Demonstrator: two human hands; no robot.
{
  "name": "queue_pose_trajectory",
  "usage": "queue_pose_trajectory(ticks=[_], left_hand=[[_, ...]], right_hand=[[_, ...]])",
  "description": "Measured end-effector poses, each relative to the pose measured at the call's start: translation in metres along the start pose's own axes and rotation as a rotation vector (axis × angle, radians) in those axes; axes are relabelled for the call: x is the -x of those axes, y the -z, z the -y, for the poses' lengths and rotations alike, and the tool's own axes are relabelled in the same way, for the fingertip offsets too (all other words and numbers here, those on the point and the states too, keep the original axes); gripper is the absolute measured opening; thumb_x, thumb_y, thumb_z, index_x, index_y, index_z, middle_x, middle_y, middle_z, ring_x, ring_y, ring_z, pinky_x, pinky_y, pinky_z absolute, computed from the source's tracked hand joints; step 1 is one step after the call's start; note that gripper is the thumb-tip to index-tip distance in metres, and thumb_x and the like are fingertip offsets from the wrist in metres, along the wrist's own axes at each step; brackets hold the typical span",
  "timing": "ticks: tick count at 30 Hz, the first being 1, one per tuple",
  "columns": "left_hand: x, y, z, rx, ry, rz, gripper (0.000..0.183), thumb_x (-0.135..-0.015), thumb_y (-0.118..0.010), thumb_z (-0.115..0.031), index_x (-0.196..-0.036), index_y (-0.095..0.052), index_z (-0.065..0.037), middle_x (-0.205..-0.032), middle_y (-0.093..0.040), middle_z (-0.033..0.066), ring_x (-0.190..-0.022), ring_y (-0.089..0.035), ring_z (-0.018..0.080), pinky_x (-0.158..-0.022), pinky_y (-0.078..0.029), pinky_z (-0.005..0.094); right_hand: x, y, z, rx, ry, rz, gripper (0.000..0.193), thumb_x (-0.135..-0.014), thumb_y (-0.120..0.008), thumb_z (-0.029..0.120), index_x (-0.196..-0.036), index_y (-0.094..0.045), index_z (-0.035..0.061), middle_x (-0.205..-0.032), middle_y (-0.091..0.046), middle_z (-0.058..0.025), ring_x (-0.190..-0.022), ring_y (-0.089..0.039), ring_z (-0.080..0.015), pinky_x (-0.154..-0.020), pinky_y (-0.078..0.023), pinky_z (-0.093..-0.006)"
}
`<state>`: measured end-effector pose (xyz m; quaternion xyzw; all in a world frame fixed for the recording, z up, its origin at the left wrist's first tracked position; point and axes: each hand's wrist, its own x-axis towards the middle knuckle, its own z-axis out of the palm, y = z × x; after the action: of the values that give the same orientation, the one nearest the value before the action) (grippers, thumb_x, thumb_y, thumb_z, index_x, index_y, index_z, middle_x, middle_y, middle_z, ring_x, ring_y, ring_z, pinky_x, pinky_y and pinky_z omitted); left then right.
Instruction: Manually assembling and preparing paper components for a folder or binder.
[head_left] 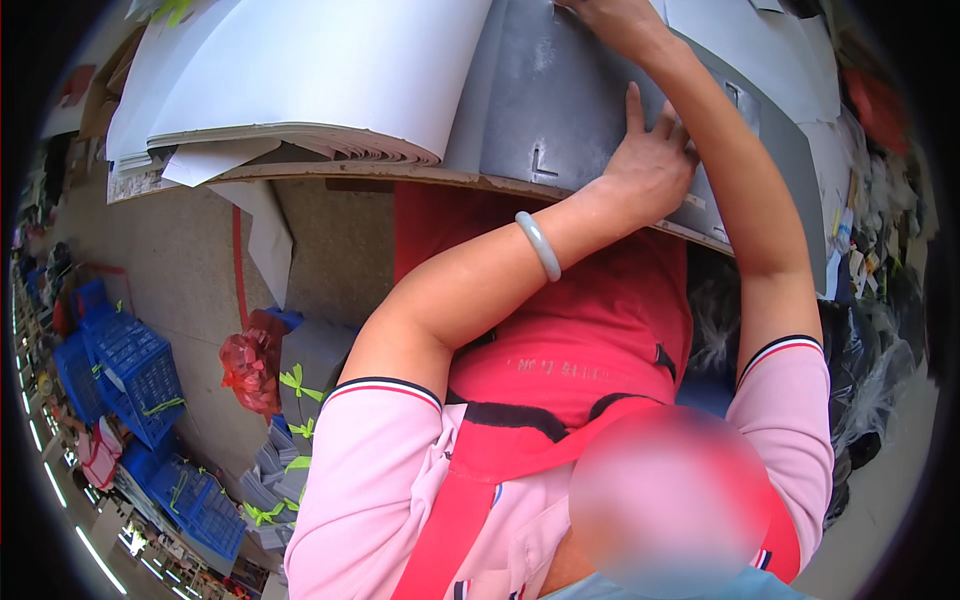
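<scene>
**Two hands flat on a grey board at a cluttered bench**

While the bench [300,172] runs across the top of the view with its worn wooden edge bending toward the rim, a broad stack of white sheets [300,70] covers its left part, smooth and matte, the layered edges fanned and slightly curled. Beside the stack, touching it, lies the grey board [560,100], a stiff flat panel with a dull, scuffed, chalky face and a small dark corner mark near its lower edge. More pale sheets lie past it on the right. Below the bench the bare concrete floor [180,260] is grey and dusty. Blue plastic crates [135,365] with open lattice walls stand on it at the left, near a crumpled red plastic bag [250,365] and bundles of grey card tied with green ribbon [285,470]. The left hand [650,160] rests on the lower part of the board, fingers spread and flat, gripping nothing; a smooth pale green bangle [538,245] circles its wrist. The right hand [615,20] presses on the board's upper edge, partly cut off by the frame, so whether it pinches anything cannot be told
</scene>
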<state>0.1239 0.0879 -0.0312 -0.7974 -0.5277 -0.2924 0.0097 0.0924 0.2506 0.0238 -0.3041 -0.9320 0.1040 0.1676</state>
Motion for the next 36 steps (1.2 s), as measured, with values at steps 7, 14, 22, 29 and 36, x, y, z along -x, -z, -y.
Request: queue_pose_trajectory(ticks=[7, 14, 22, 29, 36], left_hand=[[0.001, -0.005, 0.001, 0.065, 0.03, -0.028, 0.037, -0.091, -0.056, -0.02, -0.123, -0.064, -0.003, -0.137, -0.047, 0.0198, -0.137, -0.036, 0.039, -0.101, -0.021, 0.0832], [0.003, 0.0, 0.003, 0.05, 0.014, 0.013, 0.038, -0.092, -0.055, -0.022, -0.124, -0.063, -0.004, -0.132, -0.054, 0.0182, -0.133, -0.041, 0.0389, -0.101, -0.019, 0.0835], [0.002, -0.008, -0.001, 0.055, 0.017, -0.105, 0.041, -0.092, -0.055, -0.024, -0.127, -0.061, -0.005, -0.135, -0.055, 0.0183, -0.131, -0.045, 0.0404, -0.103, -0.021, 0.0812], [0.01, -0.037, 0.005, 0.3, 0.121, -0.172, 0.038, -0.092, -0.052, -0.027, -0.124, -0.061, -0.01, -0.139, -0.054, 0.0172, -0.133, -0.049, 0.036, -0.11, -0.023, 0.0735], [0.005, -0.012, 0.005, -0.073, -0.017, -0.021, 0.044, -0.093, -0.048, -0.038, -0.127, -0.06, -0.013, -0.144, -0.051, 0.0159, -0.142, -0.038, 0.0363, -0.109, -0.017, 0.0769]], right_hand=[[0.002, 0.018, 0.009, -0.08, -0.244, 0.064, 0.019, -0.087, -0.062, 0.017, -0.085, -0.068, -0.0017, -0.077, -0.069, -0.0193, -0.066, -0.067, -0.0299, -0.065, -0.056, -0.0404], [0.0, -0.006, 0.019, -0.579, -0.585, -0.01, 0.006, -0.087, -0.058, 0.004, -0.089, -0.06, -0.0009, -0.066, -0.064, -0.0082, -0.056, -0.062, -0.015, -0.046, -0.053, -0.029], [0.053, -0.002, 0.008, -0.63, -0.491, 0.11, 0.023, -0.096, -0.066, 0.023, -0.106, -0.066, 0.0026, -0.076, -0.063, -0.0003, -0.065, -0.058, -0.0057, -0.057, -0.05, -0.022], [0.111, 0.021, 0.098, -0.713, -0.427, 0.403, 0.014, -0.095, -0.061, 0.017, -0.096, -0.057, 0.0031, -0.066, -0.06, -0.002, -0.052, -0.052, -0.0047, -0.044, -0.04, -0.0189], [0.116, 0.013, 0.112, -0.509, -0.374, 0.372, 0.016, -0.093, -0.062, 0.018, -0.093, -0.057, 0.0025, -0.064, -0.059, -0.0036, -0.051, -0.051, -0.0066, -0.047, -0.04, -0.0231]])
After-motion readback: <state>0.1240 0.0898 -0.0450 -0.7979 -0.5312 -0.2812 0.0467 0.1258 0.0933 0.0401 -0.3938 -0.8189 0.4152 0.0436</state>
